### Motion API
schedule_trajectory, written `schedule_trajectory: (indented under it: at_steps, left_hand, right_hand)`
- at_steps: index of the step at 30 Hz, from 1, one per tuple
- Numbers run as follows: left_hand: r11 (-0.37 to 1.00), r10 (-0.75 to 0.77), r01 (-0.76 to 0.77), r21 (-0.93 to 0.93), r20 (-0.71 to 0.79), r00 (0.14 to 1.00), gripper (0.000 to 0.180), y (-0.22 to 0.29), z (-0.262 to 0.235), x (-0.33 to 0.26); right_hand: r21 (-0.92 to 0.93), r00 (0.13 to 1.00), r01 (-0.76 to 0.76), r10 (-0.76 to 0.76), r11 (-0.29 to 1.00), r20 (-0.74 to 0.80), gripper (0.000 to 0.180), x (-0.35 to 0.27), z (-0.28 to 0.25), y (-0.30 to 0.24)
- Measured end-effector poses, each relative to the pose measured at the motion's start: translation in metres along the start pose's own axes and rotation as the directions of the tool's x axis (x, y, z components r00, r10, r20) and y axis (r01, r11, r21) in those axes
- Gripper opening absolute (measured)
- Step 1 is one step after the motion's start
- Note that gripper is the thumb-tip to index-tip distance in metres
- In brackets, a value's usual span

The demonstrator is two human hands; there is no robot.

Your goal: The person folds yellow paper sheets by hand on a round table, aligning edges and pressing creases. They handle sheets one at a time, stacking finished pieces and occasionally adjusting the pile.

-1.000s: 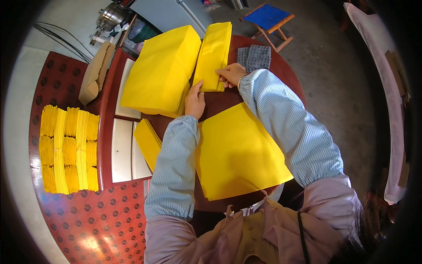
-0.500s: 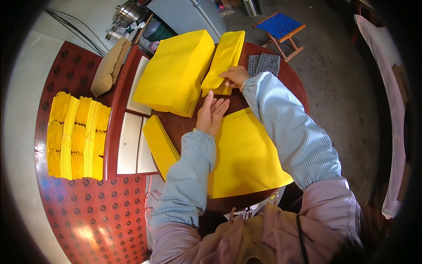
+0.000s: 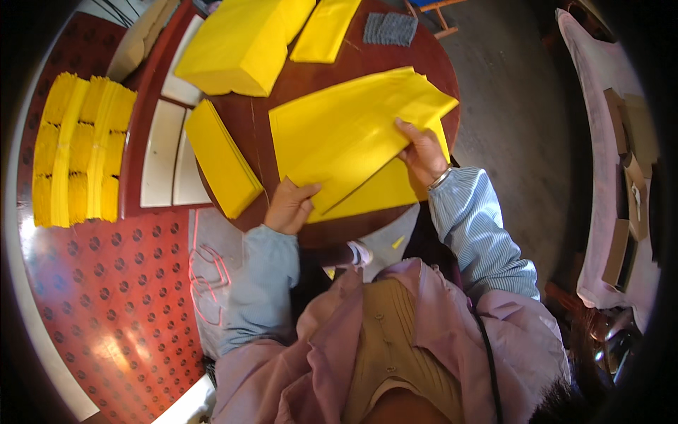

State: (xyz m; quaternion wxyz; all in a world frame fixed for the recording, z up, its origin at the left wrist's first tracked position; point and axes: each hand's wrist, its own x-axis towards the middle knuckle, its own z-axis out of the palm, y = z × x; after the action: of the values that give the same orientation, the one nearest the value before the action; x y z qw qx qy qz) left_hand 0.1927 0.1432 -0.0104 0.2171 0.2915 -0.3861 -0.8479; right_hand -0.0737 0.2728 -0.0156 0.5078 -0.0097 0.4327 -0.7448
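Work is shifting from the narrow stack (image 3: 325,32) to the wide yellow sheet (image 3: 339,134), which the left hand (image 3: 286,206) and right hand (image 3: 426,159) are pinching, though fingers underneath are escaping my view.

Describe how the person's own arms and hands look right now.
Both the left hand and right hand are ungloved. Pale blue, finely striped sleeve covers clothe the forearms, over or below dusky pink upper sleeves. A shiny, silvery band circles the right wrist.
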Motion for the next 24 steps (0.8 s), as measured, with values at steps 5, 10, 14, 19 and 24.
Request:
schedule_trajectory:
  at_steps: [5, 10, 14, 19, 24]
  left_hand:
    - [0.922, -0.107, 0.113, 0.370, -0.035, 0.994, 0.061, 0.039, -0.031, 0.001]
    - [0.575, 0.240, 0.068, 0.815, -0.247, 0.939, 0.065, 0.043, -0.038, 0.017]
    - [-0.153, 0.686, -0.273, 0.950, 0.300, 0.662, 0.038, 0.006, -0.025, -0.027]
    - [-0.078, 0.451, -0.520, 0.850, 0.495, 0.743, 0.033, -0.045, 0.003, -0.035]
    - [-0.086, 0.485, -0.493, 0.866, 0.469, 0.738, 0.040, -0.044, 0.002, -0.021]
  right_hand:
    - [0.034, 0.986, 0.108, -0.103, 0.994, -0.131, 0.050, -0.040, -0.034, 0.008]
    - [-0.311, 0.950, 0.160, -0.232, 0.937, -0.211, 0.053, -0.064, -0.053, 0.012]
    - [-0.920, 0.721, 0.322, -0.688, 0.225, 0.084, 0.047, -0.098, -0.060, 0.012]
    - [-0.781, 0.700, 0.362, -0.405, -0.509, 0.588, 0.026, -0.107, -0.039, 0.023]
    - [-0.874, 0.677, 0.263, -0.567, -0.408, 0.469, 0.026, -0.102, -0.032, 0.012]
